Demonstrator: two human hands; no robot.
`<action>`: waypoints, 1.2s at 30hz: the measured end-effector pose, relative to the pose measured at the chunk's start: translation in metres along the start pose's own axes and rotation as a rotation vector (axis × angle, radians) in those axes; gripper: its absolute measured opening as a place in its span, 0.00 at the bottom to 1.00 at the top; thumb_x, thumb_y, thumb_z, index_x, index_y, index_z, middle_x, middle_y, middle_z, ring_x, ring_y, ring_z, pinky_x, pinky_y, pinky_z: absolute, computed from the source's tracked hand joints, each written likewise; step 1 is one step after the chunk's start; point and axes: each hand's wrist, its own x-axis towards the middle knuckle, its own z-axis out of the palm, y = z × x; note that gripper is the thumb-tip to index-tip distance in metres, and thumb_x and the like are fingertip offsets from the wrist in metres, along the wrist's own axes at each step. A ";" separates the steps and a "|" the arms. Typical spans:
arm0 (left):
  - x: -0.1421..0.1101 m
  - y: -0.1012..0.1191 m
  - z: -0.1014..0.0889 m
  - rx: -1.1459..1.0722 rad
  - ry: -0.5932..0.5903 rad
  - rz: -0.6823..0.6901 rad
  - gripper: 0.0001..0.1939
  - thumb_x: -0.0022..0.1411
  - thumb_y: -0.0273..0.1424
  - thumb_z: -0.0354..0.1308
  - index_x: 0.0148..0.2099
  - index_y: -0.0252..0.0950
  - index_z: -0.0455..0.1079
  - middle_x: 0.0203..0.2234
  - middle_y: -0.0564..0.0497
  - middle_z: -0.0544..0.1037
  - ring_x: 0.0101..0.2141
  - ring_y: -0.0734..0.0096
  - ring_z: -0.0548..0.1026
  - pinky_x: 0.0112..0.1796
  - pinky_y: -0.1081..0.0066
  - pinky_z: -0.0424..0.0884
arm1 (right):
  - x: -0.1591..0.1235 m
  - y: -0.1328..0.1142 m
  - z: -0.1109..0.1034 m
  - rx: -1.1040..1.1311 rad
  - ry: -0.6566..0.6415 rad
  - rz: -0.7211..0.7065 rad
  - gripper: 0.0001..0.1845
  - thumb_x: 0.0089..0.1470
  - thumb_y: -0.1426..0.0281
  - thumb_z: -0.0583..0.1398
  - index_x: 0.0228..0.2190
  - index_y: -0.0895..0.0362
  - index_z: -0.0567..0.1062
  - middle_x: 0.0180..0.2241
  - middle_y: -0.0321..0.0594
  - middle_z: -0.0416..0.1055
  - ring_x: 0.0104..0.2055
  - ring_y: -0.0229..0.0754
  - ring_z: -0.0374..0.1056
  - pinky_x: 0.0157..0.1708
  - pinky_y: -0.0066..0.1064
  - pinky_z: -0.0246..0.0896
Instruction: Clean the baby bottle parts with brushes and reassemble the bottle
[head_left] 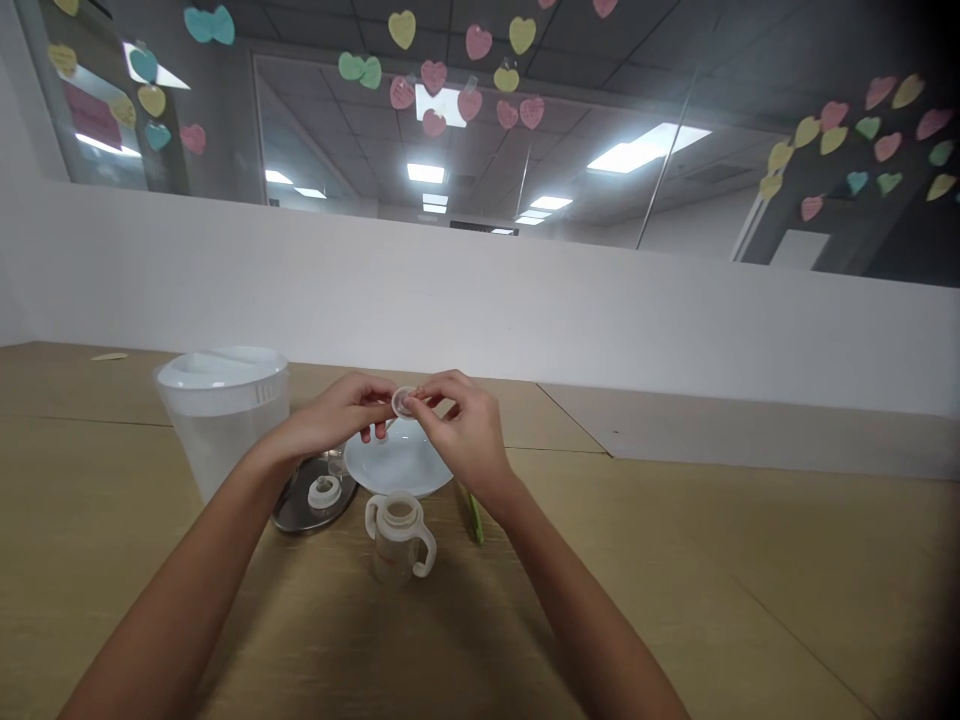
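Note:
Above a white bowl (pixel 397 462), both my hands meet on a small translucent round piece that looks like a baby bottle nipple (pixel 403 400). My left hand (pixel 352 408) pinches its left edge. The fingers and thumb of my right hand (pixel 463 420) press on its right side. Just in front of the bowl stands an uncapped baby bottle (pixel 399 540) with two white handles. On a dark metal tray (pixel 296 508), below my left wrist, lies a white bottle collar ring (pixel 324 492). Beside it is a clear piece, partly hidden by the bowl and my arm.
A large translucent lidded pitcher (pixel 225 420) stands to the left, behind my left forearm. A thin green tool (pixel 475 518) lies right of the bowl, partly under my right wrist. The wooden table (pixel 720 560) ends at a white wall (pixel 480 300) with a window above.

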 end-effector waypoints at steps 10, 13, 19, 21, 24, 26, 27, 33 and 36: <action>0.002 0.004 0.009 -0.083 0.059 -0.021 0.10 0.55 0.35 0.56 0.36 0.34 0.72 0.22 0.54 0.71 0.22 0.79 0.67 0.22 0.79 0.63 | 0.010 -0.012 -0.031 0.176 0.245 -0.054 0.06 0.50 0.72 0.60 0.23 0.57 0.73 0.28 0.36 0.70 0.31 0.36 0.66 0.23 0.25 0.60; 0.001 0.008 0.012 -0.090 0.045 -0.025 0.10 0.57 0.34 0.55 0.37 0.34 0.72 0.24 0.53 0.72 0.22 0.80 0.67 0.22 0.80 0.63 | 0.012 -0.016 -0.044 0.203 0.327 -0.053 0.06 0.50 0.73 0.60 0.22 0.57 0.72 0.28 0.36 0.69 0.32 0.37 0.66 0.23 0.26 0.61; 0.003 0.010 0.015 -0.096 0.025 -0.039 0.11 0.56 0.34 0.56 0.38 0.34 0.73 0.27 0.51 0.74 0.22 0.82 0.65 0.22 0.80 0.62 | 0.015 -0.015 -0.063 0.225 0.422 -0.064 0.06 0.50 0.71 0.61 0.23 0.57 0.72 0.28 0.36 0.68 0.32 0.36 0.65 0.20 0.25 0.62; 0.004 0.008 0.014 -0.092 0.031 -0.041 0.12 0.55 0.36 0.57 0.38 0.34 0.74 0.27 0.50 0.74 0.22 0.81 0.65 0.22 0.80 0.62 | 0.016 -0.013 -0.068 0.232 0.449 -0.076 0.06 0.50 0.70 0.61 0.23 0.57 0.72 0.29 0.36 0.68 0.32 0.36 0.66 0.19 0.24 0.62; 0.005 0.002 0.010 -0.050 0.042 -0.041 0.13 0.54 0.37 0.58 0.38 0.34 0.74 0.26 0.50 0.75 0.22 0.80 0.64 0.23 0.78 0.63 | 0.018 -0.010 -0.078 0.206 0.510 -0.075 0.06 0.51 0.68 0.60 0.25 0.57 0.71 0.29 0.36 0.67 0.27 0.34 0.65 0.19 0.25 0.63; 0.007 -0.004 0.006 -0.025 0.042 -0.058 0.14 0.52 0.37 0.58 0.36 0.33 0.75 0.25 0.50 0.74 0.22 0.80 0.64 0.23 0.78 0.63 | 0.019 -0.009 -0.088 0.182 0.573 -0.064 0.06 0.52 0.67 0.60 0.25 0.56 0.71 0.29 0.35 0.67 0.24 0.33 0.63 0.18 0.26 0.63; 0.007 -0.008 0.004 -0.024 0.051 -0.073 0.14 0.52 0.37 0.58 0.36 0.32 0.74 0.25 0.50 0.74 0.22 0.80 0.64 0.23 0.78 0.63 | 0.019 -0.008 -0.093 0.174 0.604 -0.056 0.06 0.52 0.67 0.59 0.26 0.56 0.71 0.28 0.35 0.66 0.23 0.32 0.63 0.18 0.26 0.62; 0.015 -0.033 -0.007 0.031 0.207 -0.120 0.16 0.51 0.38 0.58 0.39 0.32 0.72 0.30 0.47 0.75 0.24 0.77 0.68 0.21 0.79 0.64 | 0.024 0.003 -0.105 0.152 0.631 -0.016 0.06 0.49 0.67 0.61 0.25 0.56 0.72 0.24 0.35 0.66 0.20 0.33 0.62 0.15 0.26 0.60; 0.020 -0.046 -0.005 0.193 0.223 -0.131 0.15 0.52 0.37 0.56 0.38 0.33 0.73 0.31 0.47 0.77 0.25 0.74 0.70 0.23 0.76 0.65 | 0.027 0.015 -0.092 0.165 0.543 0.051 0.07 0.47 0.66 0.62 0.25 0.57 0.73 0.26 0.36 0.69 0.21 0.33 0.62 0.14 0.24 0.59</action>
